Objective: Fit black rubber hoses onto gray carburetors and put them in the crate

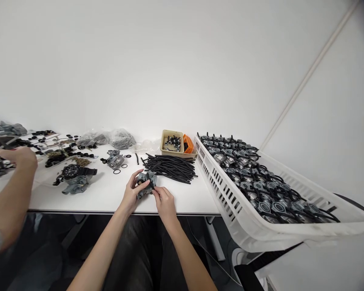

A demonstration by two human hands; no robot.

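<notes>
Both hands closed on a grey part at the surface's near edge.
The left hand [132,193] and right hand [164,203] each have their grip closed around the part [146,185]; black hoses [170,167] lie just beyond. A white crate [230,202] at right holds rows of like parts, a beige tub [166,139] small black pieces. A co-worker's hand [20,157] reaches at far left.
</notes>
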